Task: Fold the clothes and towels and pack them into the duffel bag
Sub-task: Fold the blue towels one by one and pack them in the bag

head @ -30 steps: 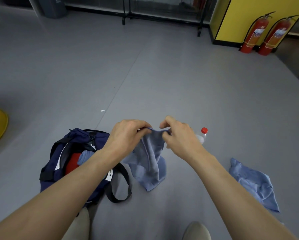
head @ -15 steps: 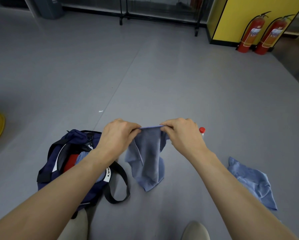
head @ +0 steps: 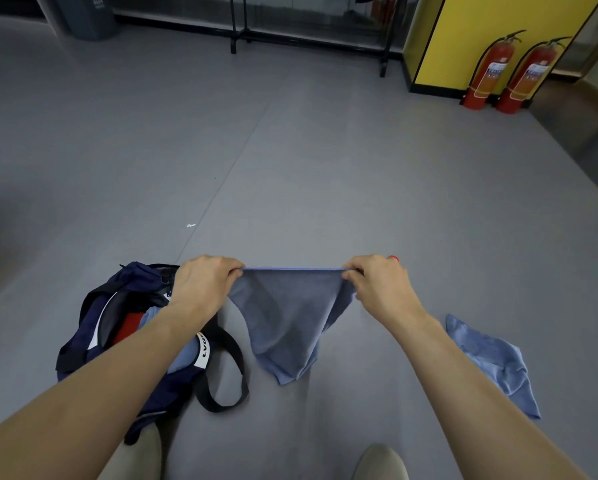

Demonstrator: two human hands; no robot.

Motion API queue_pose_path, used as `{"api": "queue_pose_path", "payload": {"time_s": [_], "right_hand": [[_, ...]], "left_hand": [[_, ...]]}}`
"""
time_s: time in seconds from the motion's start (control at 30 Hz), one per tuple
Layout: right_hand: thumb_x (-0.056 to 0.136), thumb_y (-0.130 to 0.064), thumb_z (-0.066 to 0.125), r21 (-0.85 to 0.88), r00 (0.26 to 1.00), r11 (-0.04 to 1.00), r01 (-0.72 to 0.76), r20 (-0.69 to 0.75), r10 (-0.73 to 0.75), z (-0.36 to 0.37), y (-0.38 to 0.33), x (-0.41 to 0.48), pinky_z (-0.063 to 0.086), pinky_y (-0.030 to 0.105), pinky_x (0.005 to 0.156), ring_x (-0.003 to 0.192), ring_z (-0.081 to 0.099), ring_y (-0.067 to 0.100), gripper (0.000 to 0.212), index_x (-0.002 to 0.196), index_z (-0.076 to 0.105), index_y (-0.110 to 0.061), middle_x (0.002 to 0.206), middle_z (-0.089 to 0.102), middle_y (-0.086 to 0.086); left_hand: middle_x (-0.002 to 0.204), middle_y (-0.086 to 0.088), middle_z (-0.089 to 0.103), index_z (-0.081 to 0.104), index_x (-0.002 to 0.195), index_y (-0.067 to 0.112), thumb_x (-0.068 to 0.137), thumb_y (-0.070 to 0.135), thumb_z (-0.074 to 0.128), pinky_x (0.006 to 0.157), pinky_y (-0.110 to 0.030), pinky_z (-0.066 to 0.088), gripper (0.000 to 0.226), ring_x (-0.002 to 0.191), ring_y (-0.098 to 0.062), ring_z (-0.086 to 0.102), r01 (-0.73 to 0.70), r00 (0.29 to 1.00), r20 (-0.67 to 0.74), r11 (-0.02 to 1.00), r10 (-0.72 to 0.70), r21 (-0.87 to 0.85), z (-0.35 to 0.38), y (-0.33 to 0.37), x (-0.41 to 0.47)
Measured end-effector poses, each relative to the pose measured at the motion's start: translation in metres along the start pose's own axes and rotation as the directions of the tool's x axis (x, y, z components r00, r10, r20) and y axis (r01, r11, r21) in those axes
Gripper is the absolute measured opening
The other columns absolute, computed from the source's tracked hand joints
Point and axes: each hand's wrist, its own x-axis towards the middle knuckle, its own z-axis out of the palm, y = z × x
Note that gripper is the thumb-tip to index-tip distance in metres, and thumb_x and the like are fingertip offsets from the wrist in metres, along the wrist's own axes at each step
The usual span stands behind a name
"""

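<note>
— Was there any writing you could read?

— A white label (head: 202, 351) on the duffel bag (head: 76, 358) carried black letters, "LVO"; the rest was cut off behind the left forearm. The two fire extinguishers (head: 487, 74), far beyond the bag and to its right, had labels too small to read.

— And the towel?

— The blue-grey towel (head: 287, 323) hung in the air just right of the bag. Its top edge was pulled straight and level, and the cloth sagged to a rounded point below.

— The hands?

— The left hand (head: 204, 285) pinched one top corner, fingers (head: 233, 268) curled on the hem. The right hand (head: 377, 285) pinched the other corner the same way.

— The bag itself?

— It was navy and lay open on the floor (head: 290, 168), with a black strap (head: 228, 375) looped at its right side. Red cloth (head: 128, 329) and light-blue cloth (head: 183, 355) lay inside. A second blue towel (head: 491, 362) lay crumpled on the floor well right of the bag.
</note>
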Motion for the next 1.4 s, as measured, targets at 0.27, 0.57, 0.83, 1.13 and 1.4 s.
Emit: {"api": "queue_pose_path", "payload": {"time_s": [0.27,0.57,0.83,1.13,1.4], "right_hand": [[0.094,-0.02,0.057,0.24,0.991,0.963,-0.125,-0.009,0.131,0.025,0.029,0.039,0.054,0.042,0.084,0.088,0.068,0.026,0.02,0.083,0.074,-0.018,0.082,0.072,0.001],[0.093,-0.02,0.059,0.527,0.941,0.849,0.044,-0.308,0.142,-0.07,0.006,0.116,0.062,0.046,0.075,0.079,0.068,0.025,0.015,0.086,0.07,-0.026,0.076,0.062,-0.005],[0.096,-0.031,0.055,0.2,0.796,0.943,0.265,-0.598,-0.096,-0.137,0.005,0.113,0.044,0.038,0.079,0.088,0.061,0.023,0.019,0.092,0.07,-0.02,0.085,0.068,-0.001],[0.098,-0.033,0.06,-0.073,0.843,0.945,0.317,-0.434,-0.317,-0.054,0.066,0.055,0.049,0.036,0.071,0.081,0.064,0.023,0.013,0.094,0.071,-0.027,0.079,0.066,-0.011],[0.091,-0.034,0.07,0.032,0.973,0.977,0.209,-0.108,-0.204,0.099,0.153,0.005,0.045,0.03,0.063,0.076,0.065,0.017,0.007,0.086,0.07,-0.028,0.082,0.069,-0.013]], "left_hand": [[0.077,-0.001,0.071,0.073,0.091,0.025,0.099,0.029,0.06,0.063,-0.031,0.046,0.016,0.073,-0.024,0.068,0.3,0.952,0.061,0.873,-0.3,-0.386,0.023,-0.014,0.019],[0.082,-0.005,0.067,0.061,0.077,0.023,0.098,0.01,0.056,0.091,-0.048,0.057,0.025,0.09,-0.029,0.067,0.125,0.973,-0.005,0.552,-0.229,-0.824,-0.039,0.013,0.135],[0.072,0.012,0.062,0.06,0.083,0.025,0.097,0.025,0.057,0.063,-0.023,0.043,0.014,0.068,-0.007,0.056,-0.178,0.917,-0.39,0.793,-0.081,-0.582,-0.099,0.041,0.153],[0.124,-0.001,0.071,0.066,0.104,0.006,0.101,0.015,0.058,0.072,-0.023,0.041,0.013,0.097,-0.028,0.069,-0.147,0.973,-0.224,0.889,0.051,-0.434,-0.019,0.021,0.057],[0.102,-0.01,0.076,0.058,0.124,0.029,0.103,0.034,0.048,0.075,-0.045,0.056,0.024,0.089,-0.038,0.071,-0.082,0.98,0.155,0.959,0.127,-0.272,0.126,-0.01,-0.028]]}}
